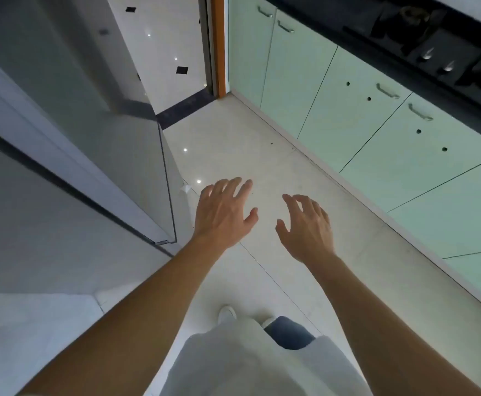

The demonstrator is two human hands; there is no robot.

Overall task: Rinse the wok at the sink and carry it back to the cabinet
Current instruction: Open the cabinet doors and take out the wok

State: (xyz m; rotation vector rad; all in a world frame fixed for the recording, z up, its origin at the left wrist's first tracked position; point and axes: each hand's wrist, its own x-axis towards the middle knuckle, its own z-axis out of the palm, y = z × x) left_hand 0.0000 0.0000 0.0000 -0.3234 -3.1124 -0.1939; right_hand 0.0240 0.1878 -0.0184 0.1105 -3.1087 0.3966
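Both hands are held out in front of the body, palms down, over bare floor. The left hand (pixel 224 211) has its fingers spread and slightly lifted, thumb out to the side; the right hand (pixel 307 227) is spread too, its fingers curled a little downward like a loose claw. Neither holds or touches anything, and they sit near each other with a gap of floor (pixel 262 167) showing between the thumbs.

The wok is nowhere in view — not in either hand, not on the floor, not on what shows of the counter. So its direction from the hands cannot be read directly, and neither can the lie of its handle.

Outward to the right of the right hand runs a row of pale green cabinet doors (pixel 356 115), all closed, with metal handles near their top edges. Above them is a dark counter (pixel 405 38) carrying some blurred dark shapes that I cannot identify. Left of the left hand stands a tall grey panel (pixel 70 115), probably a fridge or door, and ahead of both hands is a doorway (pixel 162 52) onto a tiled room.

My judgement: the cabinets and counter lie on the right-hand side, so the right hand is the nearer one for whatever reach comes next — the body would need to turn right.
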